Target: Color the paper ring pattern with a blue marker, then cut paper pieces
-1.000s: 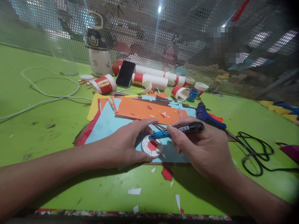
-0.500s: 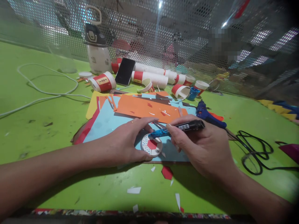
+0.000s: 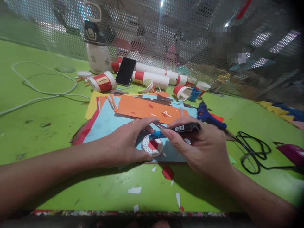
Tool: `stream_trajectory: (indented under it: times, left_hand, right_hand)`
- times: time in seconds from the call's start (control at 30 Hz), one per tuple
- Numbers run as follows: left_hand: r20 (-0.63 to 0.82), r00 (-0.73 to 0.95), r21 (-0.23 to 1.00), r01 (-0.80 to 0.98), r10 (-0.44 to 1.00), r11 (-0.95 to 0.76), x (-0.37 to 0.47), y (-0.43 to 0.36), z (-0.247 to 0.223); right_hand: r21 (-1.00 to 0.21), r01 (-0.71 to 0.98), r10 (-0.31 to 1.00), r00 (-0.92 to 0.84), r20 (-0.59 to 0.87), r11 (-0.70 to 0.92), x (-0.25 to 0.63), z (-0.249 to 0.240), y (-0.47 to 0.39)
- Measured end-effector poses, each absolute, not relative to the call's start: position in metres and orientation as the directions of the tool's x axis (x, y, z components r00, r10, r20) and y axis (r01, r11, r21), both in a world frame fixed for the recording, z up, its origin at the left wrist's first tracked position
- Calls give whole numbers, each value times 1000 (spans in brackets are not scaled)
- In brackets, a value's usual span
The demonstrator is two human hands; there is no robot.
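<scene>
My left hand [image 3: 129, 139] curves its thumb and fingers around a small white disc [image 3: 145, 149]. The disc has a red hexagon at its centre, dark lines running outward, and blue dots in the left sections. In my right hand [image 3: 201, 145] is a marker pen [image 3: 184, 129], blue at the front and black at the back; its tip meets the disc's upper edge. A thin metallic pointed tool [image 3: 158, 124] shows by the right fingers; the rest of it is hidden. Under the disc lies light blue paper [image 3: 102, 126], with an orange sheet [image 3: 135, 106] behind it.
Paper cups [image 3: 104, 81], a phone [image 3: 125, 71] and a water bottle [image 3: 97, 53] stand or lie along the back. A blue glue gun [image 3: 210, 118] rests at right with a black cord [image 3: 254, 152]. White scraps [image 3: 134, 190] and a red hexagon [image 3: 167, 173] lie in front.
The whole view has shifted slightly. My right hand and the marker have moved a little to the left, with the tip still at the disc's upper edge. My left hand keeps its grip.
</scene>
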State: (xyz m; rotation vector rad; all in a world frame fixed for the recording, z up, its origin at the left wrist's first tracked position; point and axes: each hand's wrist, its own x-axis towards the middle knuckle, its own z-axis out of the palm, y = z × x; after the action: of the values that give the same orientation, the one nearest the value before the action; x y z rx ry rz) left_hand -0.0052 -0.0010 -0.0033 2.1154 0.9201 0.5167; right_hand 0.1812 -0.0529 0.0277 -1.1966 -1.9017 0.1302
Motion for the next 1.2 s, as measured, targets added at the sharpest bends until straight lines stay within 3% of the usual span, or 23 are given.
stream_trajectory:
  times: [0.33, 1.2]
  left_hand:
    - [31, 661, 759, 472, 749, -448, -8, -2, -3]
    - [53, 662, 749, 468, 747, -468, -7, -3, -4]
  right_hand:
    - [-530, 697, 768, -47, 638, 483, 190, 28, -59]
    - [-538, 708, 804, -71, 591, 458, 186, 22, -53]
